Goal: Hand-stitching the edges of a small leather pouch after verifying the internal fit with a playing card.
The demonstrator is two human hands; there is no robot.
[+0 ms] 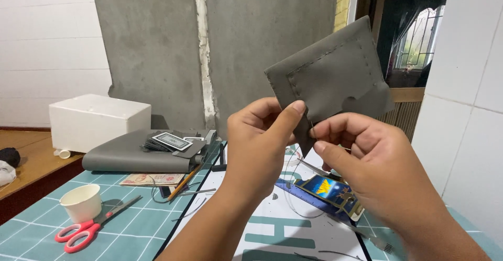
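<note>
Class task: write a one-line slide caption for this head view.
Left hand and right hand hold up a stitched grey leather piece above a cutting mat.

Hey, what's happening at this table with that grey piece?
A person holds up a grey stitched leather piece, shaped like a small wallet, in both bare hands. The left hand pinches its lower edge, and the right hand grips beside it, apparently pulling a thin thread. Below, on the green cutting mat, lie red-handled scissors, a paper cup, a roll of grey leather with a playing card on top.
</note>
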